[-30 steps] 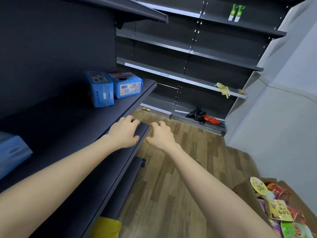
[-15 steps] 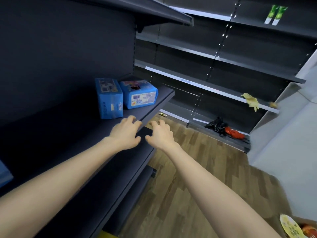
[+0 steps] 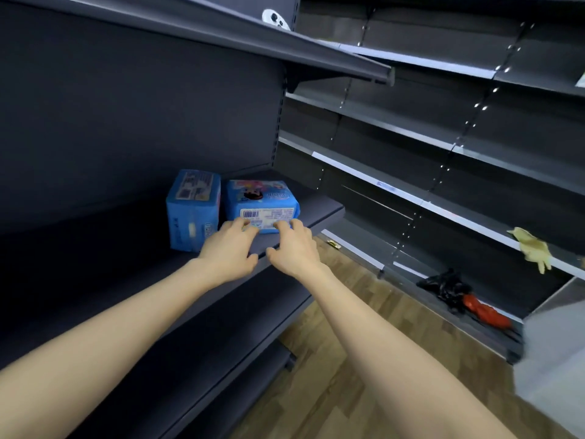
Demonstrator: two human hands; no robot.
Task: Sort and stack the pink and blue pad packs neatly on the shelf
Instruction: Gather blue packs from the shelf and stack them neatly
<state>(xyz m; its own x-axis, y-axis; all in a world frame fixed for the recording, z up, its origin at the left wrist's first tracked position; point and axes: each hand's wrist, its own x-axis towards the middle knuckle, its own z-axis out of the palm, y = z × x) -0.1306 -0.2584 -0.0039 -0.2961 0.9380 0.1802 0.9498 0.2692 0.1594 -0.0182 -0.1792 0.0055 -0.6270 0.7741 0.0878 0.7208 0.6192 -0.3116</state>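
Dark back panel (image 3: 126, 122) fills the left side. The shelf (image 3: 126, 280) runs from lower left toward the middle, and most of its top is bare. Its front edge slants up to a squared corner at the right end. The upper shelf (image 3: 221, 36) overhangs it, with tall open space between the two.

Far shelving (image 3: 443, 147) crosses the right half in several long tiers. Wood-plank floor (image 3: 364, 359) makes an open aisle between the two units.

Both forearms stretch in from the bottom.

Two packs sit near the shelf's right end, side by side and touching or nearly so. The upright blue pack (image 3: 193, 210) stands on end further from the corner. The flat blue pack (image 3: 262, 201) lies low with its barcode face forward, set a little back from the front edge. No pink pack is in view.

Left hand (image 3: 229, 251) is over the shelf and right hand (image 3: 294, 251) is over the front edge. Both have loosely spread, slightly bent fingers and grasp nothing. Their fingertips overlap the flat pack's lower front face; real contact cannot be confirmed.

A yellow glove (image 3: 533, 248) hangs off a far shelf edge. A black bag (image 3: 446, 285) and a red item (image 3: 484, 312) lie on the far unit's lowest tier.
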